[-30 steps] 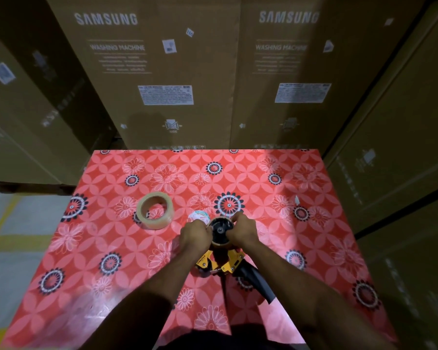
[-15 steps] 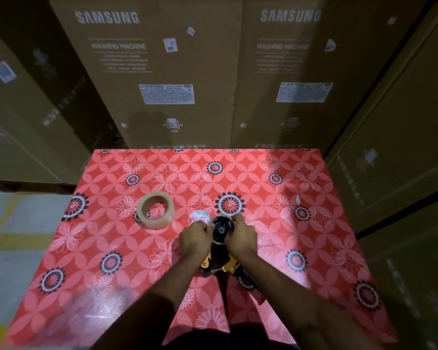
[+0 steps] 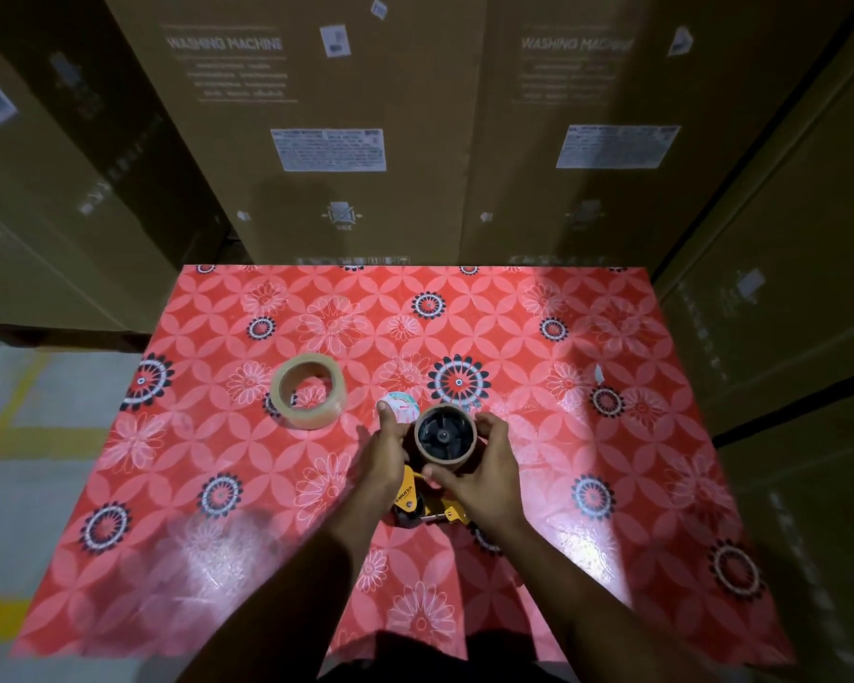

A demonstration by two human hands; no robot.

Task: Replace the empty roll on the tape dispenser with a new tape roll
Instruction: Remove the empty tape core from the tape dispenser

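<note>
The yellow tape dispenser [image 3: 425, 505] lies on the red flowered table near its middle. An empty brown cardboard roll [image 3: 445, 456] sits on the dispenser's black hub. My right hand [image 3: 484, 475] curls around that roll from the right and front. My left hand [image 3: 383, 456] holds the dispenser's left side, fingers against the roll. A new roll of clear tape [image 3: 308, 390] lies flat on the table, to the left of my hands and apart from them.
A small round white sticker or cap [image 3: 399, 407] lies just beyond my left hand. Tall cardboard washing machine boxes [image 3: 341, 140] stand behind and to the right of the table [image 3: 168, 510]. Grey floor with yellow lines [image 3: 21, 436] shows to the left.
My head has come closer to the table. My right hand has spread wider around the empty roll, and more of the roll's side shows.
</note>
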